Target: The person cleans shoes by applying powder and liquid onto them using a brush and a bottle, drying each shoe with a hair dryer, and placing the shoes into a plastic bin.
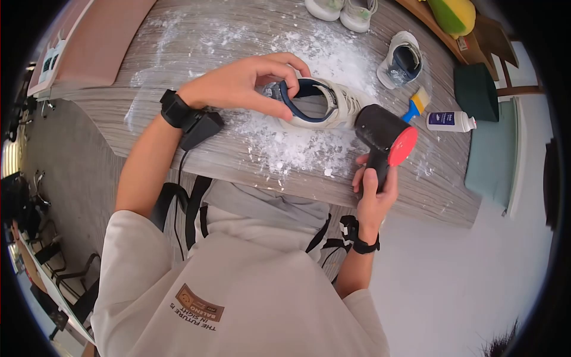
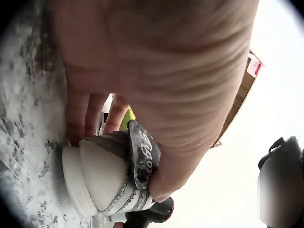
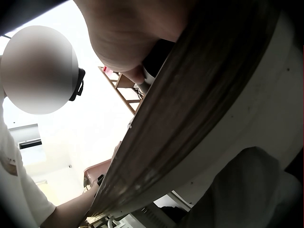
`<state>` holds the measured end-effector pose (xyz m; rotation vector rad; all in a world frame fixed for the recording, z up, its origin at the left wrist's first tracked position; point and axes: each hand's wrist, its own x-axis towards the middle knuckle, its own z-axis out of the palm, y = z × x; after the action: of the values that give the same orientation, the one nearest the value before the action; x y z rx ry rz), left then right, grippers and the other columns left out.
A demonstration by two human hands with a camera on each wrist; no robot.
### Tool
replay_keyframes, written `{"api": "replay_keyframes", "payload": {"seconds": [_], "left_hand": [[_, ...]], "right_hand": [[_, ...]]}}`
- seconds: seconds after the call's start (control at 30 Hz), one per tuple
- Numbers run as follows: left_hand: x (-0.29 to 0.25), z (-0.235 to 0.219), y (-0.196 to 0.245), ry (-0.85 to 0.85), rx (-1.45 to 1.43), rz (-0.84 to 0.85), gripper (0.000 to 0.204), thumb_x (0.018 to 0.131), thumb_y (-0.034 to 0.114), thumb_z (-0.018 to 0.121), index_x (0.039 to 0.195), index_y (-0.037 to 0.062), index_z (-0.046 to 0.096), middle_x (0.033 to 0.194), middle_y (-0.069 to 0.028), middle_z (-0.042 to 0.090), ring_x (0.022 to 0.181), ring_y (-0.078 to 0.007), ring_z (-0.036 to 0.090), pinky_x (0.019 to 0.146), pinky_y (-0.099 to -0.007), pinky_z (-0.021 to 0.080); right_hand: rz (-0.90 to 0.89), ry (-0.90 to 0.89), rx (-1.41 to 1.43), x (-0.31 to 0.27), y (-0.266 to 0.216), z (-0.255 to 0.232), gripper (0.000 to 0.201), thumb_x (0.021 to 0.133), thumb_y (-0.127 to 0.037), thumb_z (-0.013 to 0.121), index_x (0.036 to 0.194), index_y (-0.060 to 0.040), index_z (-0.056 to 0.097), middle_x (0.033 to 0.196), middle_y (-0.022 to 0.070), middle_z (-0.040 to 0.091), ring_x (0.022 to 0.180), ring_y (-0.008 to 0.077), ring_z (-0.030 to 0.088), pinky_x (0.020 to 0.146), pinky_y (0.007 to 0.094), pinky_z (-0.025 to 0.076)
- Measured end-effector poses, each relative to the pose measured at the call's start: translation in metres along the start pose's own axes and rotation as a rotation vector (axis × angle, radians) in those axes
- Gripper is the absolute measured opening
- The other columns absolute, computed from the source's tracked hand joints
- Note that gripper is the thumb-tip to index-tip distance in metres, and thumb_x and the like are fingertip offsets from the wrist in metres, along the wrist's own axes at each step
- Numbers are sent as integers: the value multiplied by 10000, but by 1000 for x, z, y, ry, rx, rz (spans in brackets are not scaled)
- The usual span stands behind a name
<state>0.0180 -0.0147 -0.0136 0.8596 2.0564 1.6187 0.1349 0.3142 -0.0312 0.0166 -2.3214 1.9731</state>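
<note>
A white sneaker (image 1: 342, 104) with a navy lining and grey heel lies on its sole on the powder-dusted table. My left hand (image 1: 241, 86) grips it at the heel collar; in the left wrist view the thumb (image 2: 164, 183) presses beside the lettered heel tab (image 2: 144, 154) and the fingers reach round the far side. My right hand (image 1: 377, 193) holds a black hair dryer (image 1: 380, 128) with a red back end by its handle. The dryer's barrel stands right at the sneaker's toe and covers it in the head view.
White powder (image 1: 297, 146) lies scattered over the wooden table (image 1: 226, 30). A blue-handled brush (image 1: 418, 104), a white bottle (image 1: 450, 121) and another sneaker (image 1: 400, 62) lie to the right. More white shoes (image 1: 357, 15) stand at the back. A pink bin (image 1: 98, 41) is at the left.
</note>
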Motion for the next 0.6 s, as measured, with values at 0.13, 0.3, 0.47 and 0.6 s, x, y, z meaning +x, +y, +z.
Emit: {"api": "replay_keyframes", "payload": {"seconds": [0.13, 0.3, 0.47, 0.6], "left_hand": [[5, 7, -12, 59, -78, 25, 224, 803, 65, 834, 950, 68, 665, 1416, -105, 507, 1273, -218, 484, 1107, -370, 370], [4, 11, -6, 89, -48, -47, 187, 870, 79, 794, 1010, 66, 671, 1425, -96, 509, 1279, -208, 481, 1072, -354, 403], [6, 13, -13, 103, -50, -26, 182, 911, 90, 765, 1059, 62, 664, 1432, -82, 518, 1246, -189, 509, 1020, -331, 447], [2, 7, -7, 85, -40, -50, 168, 947, 130, 725, 1085, 55, 667, 1443, -76, 527, 1221, -197, 541, 1034, -346, 444]], "right_hand": [[-101, -118, -126, -3, 2, -1, 374, 930, -64, 653, 1273, 66, 579, 996, 129, 747, 716, 106, 620, 654, 268, 512], [-26, -5, -25, -2, -2, 7, 371, 965, -102, 639, 1288, 61, 560, 1027, 113, 735, 716, 95, 610, 648, 247, 499], [-2, 5, -4, -4, -10, 30, 369, 947, -79, 651, 1282, 48, 562, 1030, 98, 721, 764, 118, 634, 681, 265, 515], [-283, -149, -293, -1, -12, 42, 419, 851, -61, 758, 1236, 26, 615, 1040, 149, 715, 896, 254, 690, 817, 341, 538]]}}
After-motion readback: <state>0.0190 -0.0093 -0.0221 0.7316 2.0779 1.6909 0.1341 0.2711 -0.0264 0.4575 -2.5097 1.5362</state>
